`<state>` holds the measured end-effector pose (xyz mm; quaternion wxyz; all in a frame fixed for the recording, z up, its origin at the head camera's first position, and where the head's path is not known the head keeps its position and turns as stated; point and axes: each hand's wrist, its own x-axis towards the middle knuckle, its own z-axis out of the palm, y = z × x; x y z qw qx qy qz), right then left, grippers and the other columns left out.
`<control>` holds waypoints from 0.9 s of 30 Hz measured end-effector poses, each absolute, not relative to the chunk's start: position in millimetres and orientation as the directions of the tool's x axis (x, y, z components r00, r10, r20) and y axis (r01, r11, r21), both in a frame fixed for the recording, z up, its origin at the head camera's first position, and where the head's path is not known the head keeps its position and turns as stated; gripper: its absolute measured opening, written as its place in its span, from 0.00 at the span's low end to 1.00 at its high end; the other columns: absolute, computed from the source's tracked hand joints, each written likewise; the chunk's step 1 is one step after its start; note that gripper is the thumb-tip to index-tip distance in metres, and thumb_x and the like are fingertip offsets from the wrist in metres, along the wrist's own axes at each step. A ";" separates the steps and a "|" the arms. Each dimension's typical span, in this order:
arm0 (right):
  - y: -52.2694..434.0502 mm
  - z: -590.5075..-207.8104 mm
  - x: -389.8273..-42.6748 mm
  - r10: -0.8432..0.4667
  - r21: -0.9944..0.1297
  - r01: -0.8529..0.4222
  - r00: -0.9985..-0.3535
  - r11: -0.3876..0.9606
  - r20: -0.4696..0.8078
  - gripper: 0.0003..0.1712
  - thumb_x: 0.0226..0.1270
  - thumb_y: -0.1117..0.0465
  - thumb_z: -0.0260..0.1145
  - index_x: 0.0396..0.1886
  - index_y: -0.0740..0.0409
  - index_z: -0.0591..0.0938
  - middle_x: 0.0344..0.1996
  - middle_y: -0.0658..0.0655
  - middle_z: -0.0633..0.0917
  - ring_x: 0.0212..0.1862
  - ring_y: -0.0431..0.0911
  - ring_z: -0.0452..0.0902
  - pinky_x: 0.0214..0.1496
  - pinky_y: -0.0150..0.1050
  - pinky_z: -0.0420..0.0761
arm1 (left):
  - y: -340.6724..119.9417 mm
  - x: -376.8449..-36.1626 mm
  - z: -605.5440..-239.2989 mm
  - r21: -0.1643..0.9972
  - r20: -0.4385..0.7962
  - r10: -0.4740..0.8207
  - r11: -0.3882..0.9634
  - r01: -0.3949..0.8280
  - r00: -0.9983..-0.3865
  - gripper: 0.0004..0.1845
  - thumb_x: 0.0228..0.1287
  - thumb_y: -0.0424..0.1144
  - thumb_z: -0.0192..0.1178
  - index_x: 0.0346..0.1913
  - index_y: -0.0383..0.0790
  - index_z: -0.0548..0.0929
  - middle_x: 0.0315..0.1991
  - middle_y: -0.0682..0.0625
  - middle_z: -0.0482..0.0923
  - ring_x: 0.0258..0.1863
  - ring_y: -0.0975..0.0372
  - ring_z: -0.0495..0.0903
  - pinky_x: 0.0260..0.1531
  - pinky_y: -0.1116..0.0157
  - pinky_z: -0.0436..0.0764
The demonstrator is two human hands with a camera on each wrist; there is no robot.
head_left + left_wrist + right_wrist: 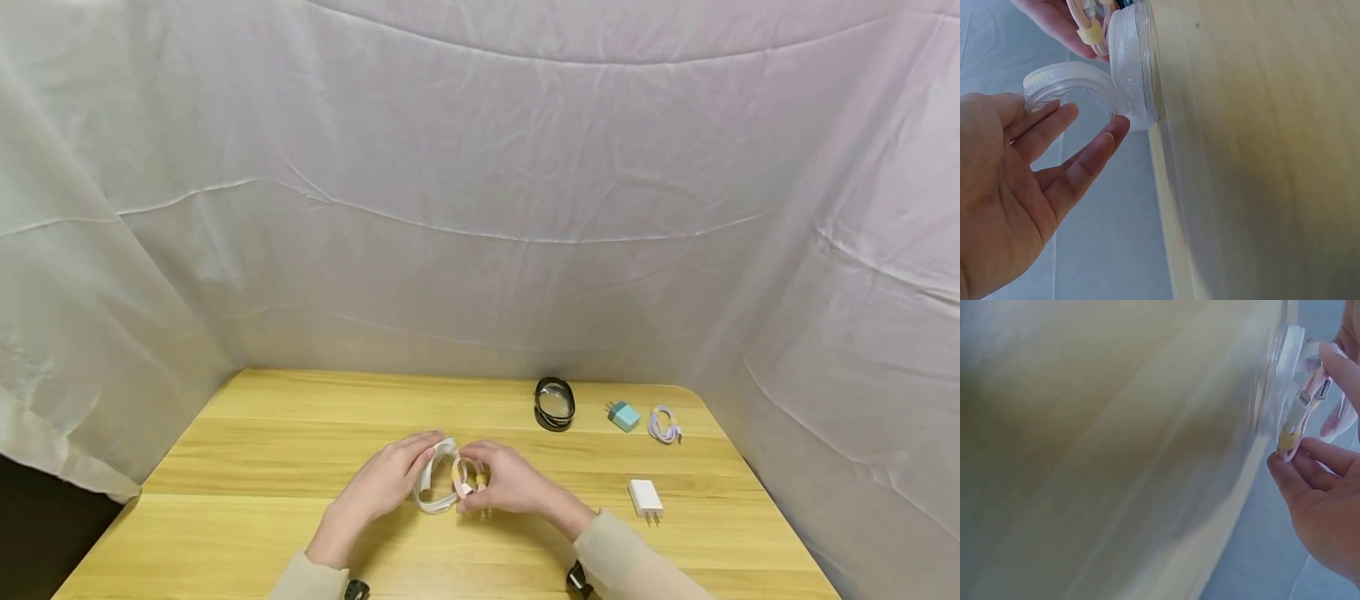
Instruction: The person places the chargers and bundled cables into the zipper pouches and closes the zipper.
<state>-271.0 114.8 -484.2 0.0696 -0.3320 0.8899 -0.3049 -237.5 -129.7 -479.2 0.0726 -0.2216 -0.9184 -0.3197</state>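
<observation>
A small round clear case with a white zipper (435, 506) stands open on the wooden table, its lid raised. My left hand (386, 479) holds the lid's rim, with fingers around the lid ring (1069, 74) in the left wrist view. Between the thumb and fingertips of my right hand (513, 483) is a coiled pink charging cable (1299, 409) with yellow ties. White and metal plug ends show on the coil in the right wrist view. The cable is right beside the case's base (1129, 62); whether it touches the base I cannot tell.
Toward the back stands a round case with black trim (554, 405). To its right lie a teal charger plug (623, 416) and a coiled lilac cable (663, 426). A white charger plug (646, 497) lies nearer, on the right. Pale cloth (480, 292) hangs around the table.
</observation>
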 end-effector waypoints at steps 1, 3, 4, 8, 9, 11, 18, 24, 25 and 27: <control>113.4 -484.6 -271.1 -0.635 -0.587 -0.550 -0.769 0.594 0.078 0.53 0.48 0.44 0.85 0.71 0.63 0.76 0.67 0.59 0.79 0.65 0.53 0.77 0.70 0.53 0.76 | -129.9 -237.6 -479.5 0.556 0.275 0.360 0.697 0.453 -0.891 0.20 0.83 0.40 0.52 0.71 0.46 0.78 0.70 0.48 0.77 0.68 0.49 0.76 0.69 0.45 0.74; 110.6 -485.2 -271.6 -0.634 -0.581 -0.551 -0.769 0.599 0.075 0.53 0.47 0.44 0.86 0.70 0.63 0.76 0.67 0.59 0.80 0.65 0.53 0.77 0.71 0.52 0.76 | -130.2 -238.0 -480.1 0.561 0.274 0.359 0.694 0.451 -0.892 0.20 0.83 0.40 0.52 0.71 0.46 0.78 0.70 0.48 0.77 0.69 0.49 0.76 0.69 0.45 0.74; 109.4 -485.4 -271.8 -0.634 -0.580 -0.551 -0.770 0.601 0.075 0.53 0.47 0.44 0.86 0.70 0.63 0.77 0.66 0.59 0.80 0.65 0.52 0.78 0.71 0.52 0.76 | -130.5 -238.3 -480.5 0.564 0.273 0.358 0.693 0.450 -0.893 0.20 0.83 0.40 0.52 0.71 0.46 0.78 0.70 0.48 0.77 0.69 0.49 0.76 0.69 0.45 0.74; 105.3 -485.9 -271.7 -0.612 -0.592 -0.529 -0.787 0.607 0.075 0.52 0.44 0.46 0.87 0.69 0.64 0.77 0.63 0.59 0.81 0.61 0.52 0.79 0.68 0.50 0.78 | -131.3 -239.0 -481.1 0.571 0.271 0.355 0.689 0.447 -0.895 0.20 0.82 0.40 0.53 0.72 0.47 0.78 0.70 0.48 0.77 0.69 0.49 0.76 0.69 0.45 0.73; 104.5 -486.3 -271.7 -0.604 -0.596 -0.520 -0.794 0.612 0.073 0.52 0.44 0.46 0.87 0.68 0.64 0.78 0.61 0.58 0.82 0.60 0.51 0.79 0.67 0.49 0.79 | -131.4 -239.0 -481.0 0.572 0.271 0.355 0.689 0.446 -0.895 0.20 0.82 0.40 0.53 0.72 0.47 0.78 0.70 0.48 0.77 0.69 0.49 0.76 0.69 0.45 0.73; 103.2 -487.4 -271.7 -0.585 -0.604 -0.500 -0.808 0.621 0.068 0.52 0.43 0.47 0.88 0.68 0.64 0.78 0.58 0.58 0.81 0.57 0.50 0.79 0.64 0.48 0.80 | -131.6 -238.9 -480.7 0.576 0.269 0.354 0.686 0.444 -0.896 0.20 0.83 0.40 0.52 0.72 0.47 0.78 0.70 0.48 0.77 0.69 0.48 0.76 0.69 0.45 0.73; 99.2 -492.3 -274.3 -0.542 -0.617 -0.456 -0.838 0.641 0.056 0.52 0.41 0.45 0.88 0.66 0.63 0.80 0.51 0.53 0.80 0.50 0.44 0.76 0.57 0.41 0.80 | -132.5 -239.3 -480.9 0.583 0.262 0.364 0.678 0.447 -0.894 0.20 0.83 0.40 0.52 0.72 0.46 0.78 0.70 0.48 0.77 0.69 0.48 0.75 0.69 0.44 0.73; 92.8 -492.3 -275.1 -0.517 -0.620 -0.449 -0.852 0.644 0.080 0.48 0.42 0.42 0.87 0.62 0.60 0.84 0.50 0.53 0.83 0.51 0.45 0.77 0.55 0.42 0.80 | -134.1 -239.1 -481.7 0.587 0.263 0.381 0.666 0.460 -0.886 0.21 0.84 0.41 0.50 0.73 0.46 0.76 0.70 0.46 0.76 0.69 0.47 0.75 0.68 0.43 0.74; 91.6 -492.4 -275.0 -0.511 -0.617 -0.448 -0.855 0.647 0.085 0.47 0.43 0.42 0.87 0.62 0.60 0.84 0.50 0.54 0.84 0.51 0.46 0.78 0.54 0.42 0.80 | -134.2 -239.0 -481.7 0.590 0.262 0.382 0.663 0.461 -0.886 0.21 0.84 0.41 0.50 0.73 0.45 0.76 0.70 0.46 0.76 0.69 0.47 0.75 0.68 0.43 0.74; 89.4 -492.9 -274.4 -0.498 -0.613 -0.443 -0.862 0.654 0.092 0.46 0.43 0.42 0.87 0.61 0.61 0.84 0.49 0.54 0.84 0.50 0.46 0.78 0.53 0.42 0.81 | -134.3 -238.8 -481.4 0.593 0.260 0.382 0.662 0.458 -0.887 0.21 0.84 0.41 0.50 0.73 0.46 0.76 0.70 0.46 0.76 0.69 0.47 0.75 0.68 0.43 0.74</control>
